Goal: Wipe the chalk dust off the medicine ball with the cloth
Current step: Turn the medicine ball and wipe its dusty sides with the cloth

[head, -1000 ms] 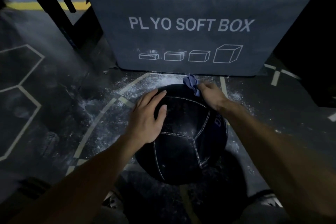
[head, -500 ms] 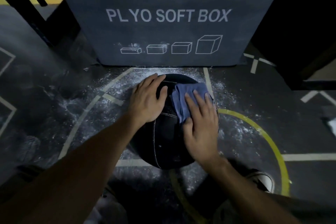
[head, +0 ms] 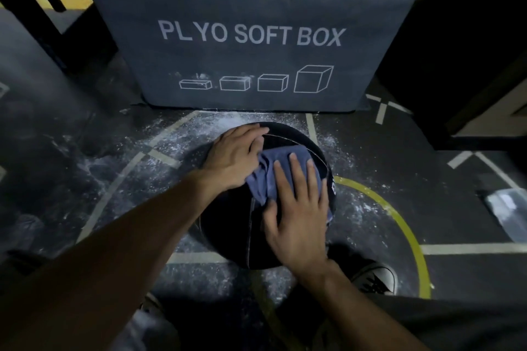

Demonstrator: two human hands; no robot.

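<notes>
Both hands lie on the black medicine ball, which sits on the chalk-dusted floor just before a grey soft box. With fingers straight and spread, the right hand presses the blue cloth flat against the ball's top, while the left hand rests open beside it, touching the cloth's edge.
</notes>
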